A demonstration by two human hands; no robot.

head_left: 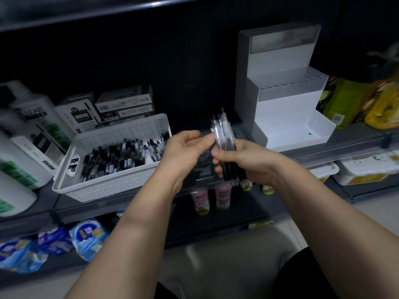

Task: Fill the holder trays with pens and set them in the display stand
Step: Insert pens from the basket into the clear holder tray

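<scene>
Head view is showing the loading step under way, judging by how things lie. The right hand (241, 162) is curling round a bundle of pens (223, 139) and holding it upright at the middle of the frame, tips pointing toward twelve o'clock. The left hand (183, 147) is coming in from nine o'clock with thumb and fingertips (206, 140) closing on the upper half of the bundle. Motion blur is hiding whether they are pinching a single pen or only touching the bundle, so I cannot tell.

The pens are looking slim, with clear barrels above and dark grips below, packed tight and slippery against each other. Many more are lying loose in the white perforated basket (138, 130) at nine o'clock from the hands.

The display stand (287, 124) is standing at one o'clock, white and stepped. A row of small holes is running along its upper step, and no pens are showing in it. Something clear is lying on the shelf (354, 137) just behind the right hand, perhaps a holder tray, but it is too blurred to say.

The next move is probably calling for separating one pen without loosening the rest, then steering it point first into a tray slot.
</scene>
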